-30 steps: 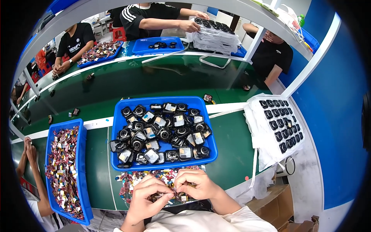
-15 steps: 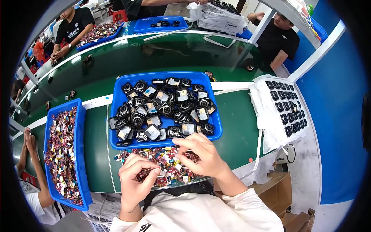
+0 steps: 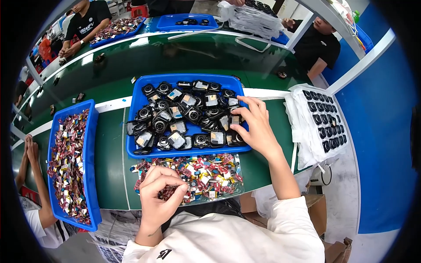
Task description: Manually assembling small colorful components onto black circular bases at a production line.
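Observation:
My left hand [image 3: 161, 193] is closed in a pinch over a pile of small electronic parts [image 3: 210, 175], red, yellow and white, at the table's near edge. What its fingertips hold, if anything, I cannot make out. Beyond the pile stands a blue tray [image 3: 189, 78] of black watch cases [image 3: 193, 114], several showing a round back and others a pale rectangular inside. My right hand [image 3: 258, 125] reaches over the tray's right side, fingers spread and bent around the watch cases there. Its fingertips touch or nearly touch them.
Left of me stands a long blue tray [image 3: 91, 166] of similar small parts. At the right, white foam trays [image 3: 302, 127] hold rows of black watch cases. A green conveyor belt [image 3: 184, 55] runs across beyond the tray, with co-workers seated along it. White frame posts [image 3: 364, 59] rise at the right.
My right hand has moved from above the parts pile, up and right to the watch-case tray, its fingers spreading. My left hand stays over the pile, still pinched. The view has shifted slightly.

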Demonstrator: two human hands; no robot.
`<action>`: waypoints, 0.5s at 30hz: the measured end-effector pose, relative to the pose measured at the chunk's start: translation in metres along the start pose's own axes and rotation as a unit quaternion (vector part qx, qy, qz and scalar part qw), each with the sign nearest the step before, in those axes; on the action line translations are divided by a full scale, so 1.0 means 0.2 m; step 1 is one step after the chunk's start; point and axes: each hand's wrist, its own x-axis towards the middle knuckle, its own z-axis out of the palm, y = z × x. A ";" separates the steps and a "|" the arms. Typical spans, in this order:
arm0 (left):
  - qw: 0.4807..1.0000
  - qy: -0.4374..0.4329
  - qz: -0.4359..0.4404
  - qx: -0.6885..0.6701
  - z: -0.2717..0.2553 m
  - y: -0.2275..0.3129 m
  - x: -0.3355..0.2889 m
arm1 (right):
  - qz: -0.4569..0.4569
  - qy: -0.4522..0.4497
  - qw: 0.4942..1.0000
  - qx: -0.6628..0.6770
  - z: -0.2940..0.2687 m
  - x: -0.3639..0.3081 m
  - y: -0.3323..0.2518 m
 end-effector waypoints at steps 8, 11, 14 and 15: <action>0.999 0.025 0.019 -0.011 0.03 0.01 0.02 | 0.218 0.037 0.846 0.485 0.02 -0.12 -0.30; 0.999 0.011 0.044 0.010 0.05 0.04 0.06 | 0.228 -0.041 0.787 0.572 0.00 -0.19 -0.45; 0.996 0.012 0.063 0.057 0.08 0.06 0.08 | 0.197 -0.045 0.768 0.608 0.04 -0.24 -0.54; 0.994 0.016 0.068 0.079 0.09 0.06 0.08 | 0.194 -0.023 0.745 0.637 0.07 -0.25 -0.56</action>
